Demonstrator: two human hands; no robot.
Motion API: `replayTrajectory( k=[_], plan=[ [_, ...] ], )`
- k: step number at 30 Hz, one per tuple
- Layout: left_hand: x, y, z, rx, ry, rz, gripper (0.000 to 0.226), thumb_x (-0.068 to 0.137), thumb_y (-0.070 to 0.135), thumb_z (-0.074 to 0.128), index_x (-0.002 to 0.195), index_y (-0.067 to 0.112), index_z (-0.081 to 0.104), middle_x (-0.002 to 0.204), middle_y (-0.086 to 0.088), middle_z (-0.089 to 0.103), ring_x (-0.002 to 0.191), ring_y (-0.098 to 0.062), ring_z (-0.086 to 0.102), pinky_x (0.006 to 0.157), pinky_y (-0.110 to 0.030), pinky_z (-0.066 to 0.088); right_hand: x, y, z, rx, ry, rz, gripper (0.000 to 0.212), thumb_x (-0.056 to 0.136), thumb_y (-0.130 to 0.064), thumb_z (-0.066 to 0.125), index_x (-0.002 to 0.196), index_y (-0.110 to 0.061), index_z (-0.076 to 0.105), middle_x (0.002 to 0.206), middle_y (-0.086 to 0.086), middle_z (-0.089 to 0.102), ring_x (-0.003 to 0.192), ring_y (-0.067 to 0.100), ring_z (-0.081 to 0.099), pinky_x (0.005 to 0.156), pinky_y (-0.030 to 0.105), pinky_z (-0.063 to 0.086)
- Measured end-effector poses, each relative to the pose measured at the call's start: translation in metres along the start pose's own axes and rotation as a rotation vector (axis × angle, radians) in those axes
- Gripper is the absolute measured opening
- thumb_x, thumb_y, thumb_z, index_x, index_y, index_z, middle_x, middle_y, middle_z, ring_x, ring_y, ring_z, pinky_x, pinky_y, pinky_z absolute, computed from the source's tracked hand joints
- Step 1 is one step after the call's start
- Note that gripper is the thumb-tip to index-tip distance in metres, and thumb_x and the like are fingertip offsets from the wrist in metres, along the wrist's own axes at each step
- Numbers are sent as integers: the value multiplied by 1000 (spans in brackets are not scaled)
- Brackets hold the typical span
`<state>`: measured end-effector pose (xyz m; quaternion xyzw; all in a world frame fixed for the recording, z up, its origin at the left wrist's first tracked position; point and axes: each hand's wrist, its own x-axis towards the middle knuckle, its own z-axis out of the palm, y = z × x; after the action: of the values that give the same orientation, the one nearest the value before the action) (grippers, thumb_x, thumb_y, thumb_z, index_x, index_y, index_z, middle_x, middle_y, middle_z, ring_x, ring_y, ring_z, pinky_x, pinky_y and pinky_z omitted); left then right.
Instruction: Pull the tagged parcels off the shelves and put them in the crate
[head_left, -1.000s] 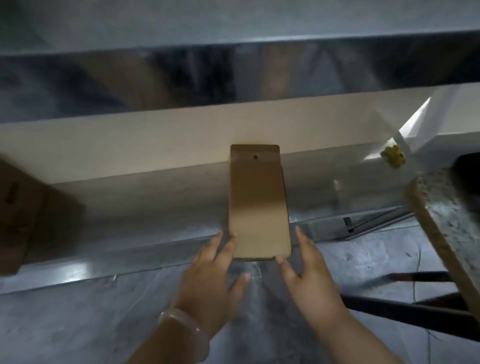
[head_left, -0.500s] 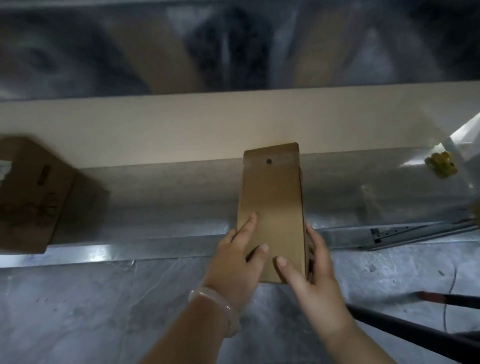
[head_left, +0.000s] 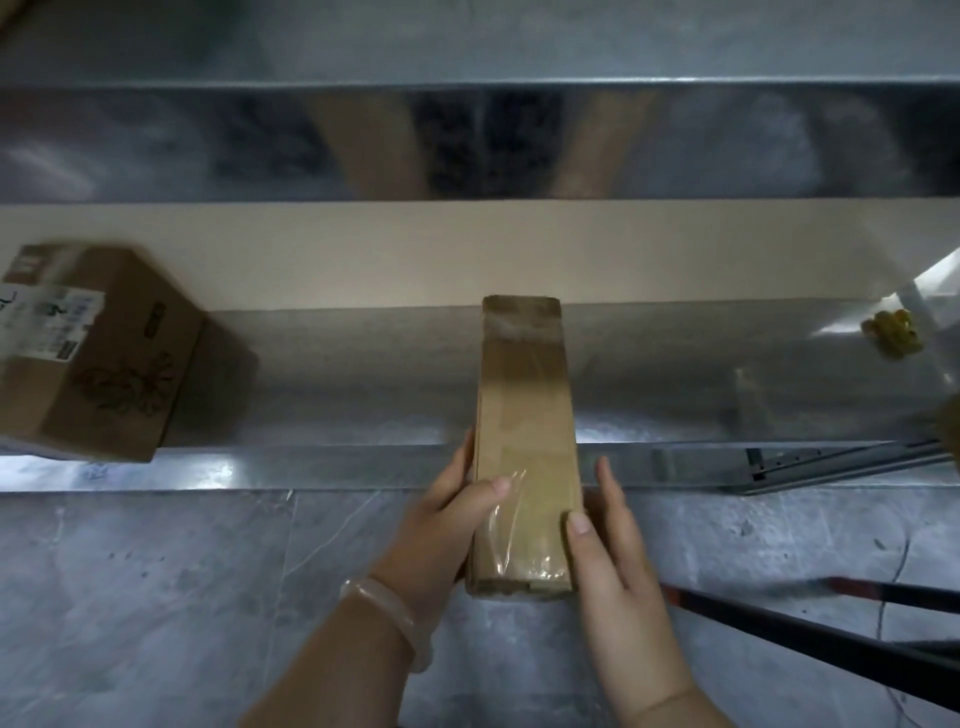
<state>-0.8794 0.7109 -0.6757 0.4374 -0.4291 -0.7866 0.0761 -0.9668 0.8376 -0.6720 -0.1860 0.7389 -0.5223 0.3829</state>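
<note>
The left hand (head_left: 441, 525) grips the parcel (head_left: 524, 441) with its thumb laid over the top face and its fingers down the left side. The right hand (head_left: 613, 566) clamps the other side, thumb on the top right edge and fingers running fairly straight along the right wall. Beyond both hands runs the metal shelf (head_left: 311, 405), with a pale wall behind it, and below the hands lies grey floor (head_left: 156, 597). Well off to the left of the left hand a brown box (head_left: 104, 353) with a white printed label sits on the same shelf, seemingly untouched. Right of the right hand dark bars (head_left: 805, 634) cross the floor. The parcel lies between the hands, its far end on the shelf and its near end out past the shelf lip, over the floor. By my reading the pull is about half done; the parcel is not yet clear of the shelf, no crate is in view, and the lift-off, the carry and the drop all remain, as may the box. The parcel is a long, narrow brown carton, lengthwise to the person, with clear tape shining over its near and far ends. I can see no tag on its top face. A pale bracelet (head_left: 395, 618) circles the left wrist.
</note>
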Motion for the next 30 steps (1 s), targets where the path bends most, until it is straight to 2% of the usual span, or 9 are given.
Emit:
replayTrajectory(
  k=[3, 6, 9, 11, 14, 18, 23, 26, 30],
  plan=[
    [-5, -9, -4, -29, 38, -8, 40, 98, 21, 52, 137, 32, 54, 126, 0, 67, 118, -22, 63, 106, -50, 44, -4, 0, 10, -103, -9, 2, 56, 85, -69, 43, 138, -59, 27, 146, -22, 29, 124, -24, 26, 90, -4, 29],
    [-6, -15, -12, 243, 206, 144, 47, 100, 18, 52, 141, 37, 44, 134, 6, 60, 120, -6, 57, 106, -29, 42, -9, 2, 22, -261, -1, -45, 59, 78, -71, 37, 134, -65, 19, 152, -28, 14, 140, -7, 13, 116, 28, 24],
    [-5, -22, -20, 436, 203, 222, 52, 99, 26, 55, 146, 35, 37, 130, 5, 62, 114, -5, 60, 98, -23, 45, -13, 5, 33, -434, -11, -110, 58, 78, -76, 21, 134, -68, 8, 148, -35, 3, 142, 0, 4, 118, 38, 18],
    [-5, -27, -21, 324, 148, 201, 73, 84, 40, 69, 148, 33, 35, 127, 6, 65, 112, -4, 63, 94, -24, 50, -15, 5, 39, -503, 2, -173, 63, 81, -78, 14, 140, -58, 9, 153, -27, 8, 144, 4, 6, 118, 41, 17],
    [-2, -30, -27, 106, 96, 155, 100, 63, 39, 83, 150, 28, 35, 122, 6, 69, 110, -9, 66, 80, -20, 55, -14, 5, 46, -608, -26, -222, 73, 81, -80, -1, 146, -48, 12, 158, -23, 7, 146, 3, 2, 119, 40, 12],
    [3, -28, -36, 137, 188, 194, 93, 60, 40, 79, 145, 35, 41, 115, 9, 72, 102, -8, 69, 76, -19, 55, -7, 1, 42, -523, -75, -203, 60, 89, -69, 19, 146, -48, 21, 153, -33, 13, 143, -6, 6, 119, 33, 16],
    [5, -25, -50, 6, 172, 139, 70, 78, 31, 65, 143, 39, 42, 112, 7, 73, 103, -16, 70, 86, -41, 57, 14, 0, 23, -308, 67, -39, 56, 92, -36, 57, 142, -49, 35, 149, -27, 32, 134, -13, 26, 110, 20, 28],
    [7, -24, -56, 37, 129, 132, 69, 77, 34, 61, 143, 42, 41, 119, 9, 70, 108, -15, 68, 89, -41, 56, 23, 2, 15, -84, -55, 128, 62, 90, -29, 64, 131, -64, 35, 124, -39, 53, 110, -21, 49, 87, 5, 43],
    [14, -23, -56, 123, 129, 161, 63, 84, 31, 59, 142, 47, 39, 120, 20, 68, 109, -7, 66, 87, -32, 56, 28, 4, 18, -98, -61, 101, 62, 90, -28, 65, 127, -66, 34, 136, -32, 45, 121, -15, 43, 95, 9, 39]
  ],
)
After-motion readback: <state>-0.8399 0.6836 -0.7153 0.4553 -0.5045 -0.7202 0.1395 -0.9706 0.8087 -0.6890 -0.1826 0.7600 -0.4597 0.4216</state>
